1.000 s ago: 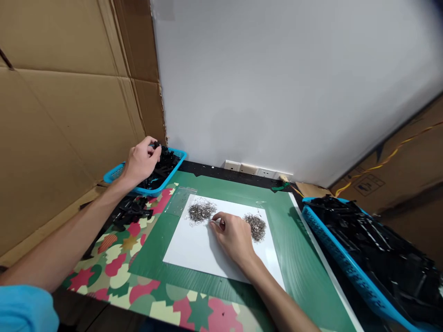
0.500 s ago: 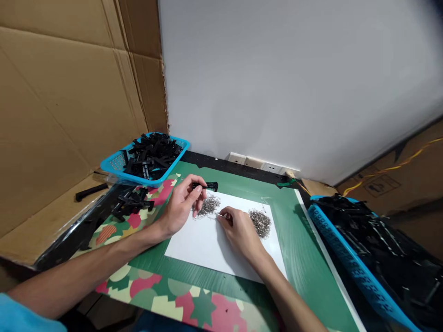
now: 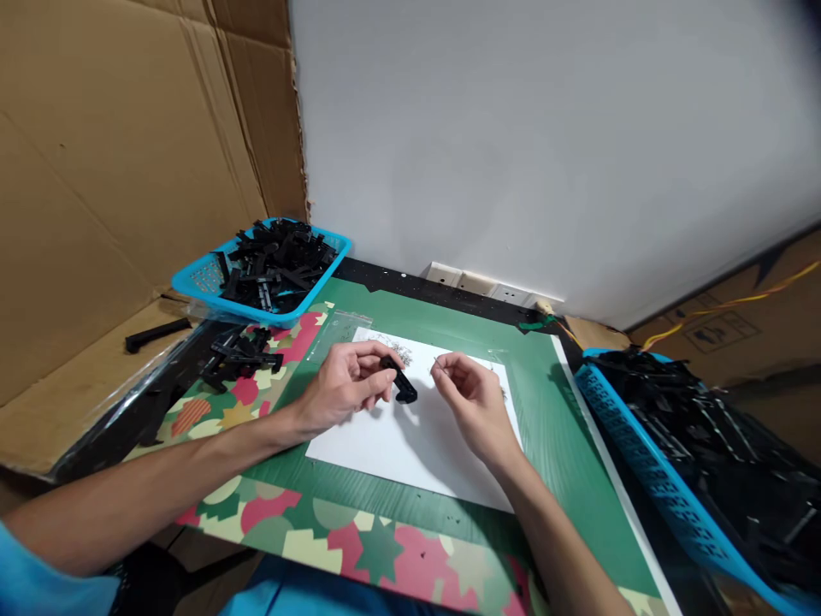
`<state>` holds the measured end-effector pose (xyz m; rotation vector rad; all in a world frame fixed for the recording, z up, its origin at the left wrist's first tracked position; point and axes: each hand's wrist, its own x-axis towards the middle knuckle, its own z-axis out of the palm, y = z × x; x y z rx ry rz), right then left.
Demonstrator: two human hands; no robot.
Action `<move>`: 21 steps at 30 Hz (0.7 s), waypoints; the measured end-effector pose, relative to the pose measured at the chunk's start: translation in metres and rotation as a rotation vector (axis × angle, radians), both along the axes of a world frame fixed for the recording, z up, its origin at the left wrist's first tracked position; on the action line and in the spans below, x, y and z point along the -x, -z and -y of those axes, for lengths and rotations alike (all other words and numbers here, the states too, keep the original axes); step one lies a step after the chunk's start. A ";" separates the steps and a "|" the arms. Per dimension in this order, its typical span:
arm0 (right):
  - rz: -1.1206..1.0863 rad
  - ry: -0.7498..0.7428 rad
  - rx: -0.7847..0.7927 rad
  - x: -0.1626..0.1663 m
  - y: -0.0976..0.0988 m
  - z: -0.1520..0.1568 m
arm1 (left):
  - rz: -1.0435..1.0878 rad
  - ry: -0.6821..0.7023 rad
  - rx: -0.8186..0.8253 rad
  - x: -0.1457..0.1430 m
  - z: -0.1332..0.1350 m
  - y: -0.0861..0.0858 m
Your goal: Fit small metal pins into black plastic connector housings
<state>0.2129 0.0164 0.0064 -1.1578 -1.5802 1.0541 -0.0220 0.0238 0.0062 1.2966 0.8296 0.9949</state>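
Observation:
Over the white sheet [image 3: 385, 453], my left hand [image 3: 346, 381] grips a black plastic part [image 3: 403, 385] between thumb and fingers, its hooked end pointing down and right. To its right, my right hand [image 3: 471, 398] is closed in a pinch on a thin metal piece [image 3: 436, 361], too small to make out fully. The two hands are a short way apart. Behind my left hand, a pile of small metal wire pieces [image 3: 401, 351] is partly hidden. Another pile [image 3: 504, 392] is almost wholly covered by my right hand.
A blue basket [image 3: 192, 282] of black parts stands at back left, with loose black parts [image 3: 240, 355] before it. One black part [image 3: 157, 334] lies on cardboard. A second blue basket [image 3: 647, 475] fills the right side. Power sockets [image 3: 478, 282] line the wall.
My right hand has lifted off the piles with the thin metal piece, turning its fingers upward. My left hand has come lower, and the black part has swung from level to slanting down.

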 end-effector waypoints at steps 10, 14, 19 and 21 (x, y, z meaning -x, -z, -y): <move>-0.178 -0.027 -0.042 0.019 -0.003 0.015 | 0.124 0.093 0.192 -0.010 0.004 0.002; -0.149 -0.021 -0.053 0.021 -0.003 0.019 | 0.183 0.201 0.240 -0.010 0.005 -0.002; -0.087 -0.002 -0.105 0.021 -0.002 0.024 | 0.127 0.252 0.343 -0.010 0.009 -0.008; -0.049 0.010 -0.145 0.022 -0.001 0.026 | 0.090 0.237 0.365 -0.011 0.011 -0.009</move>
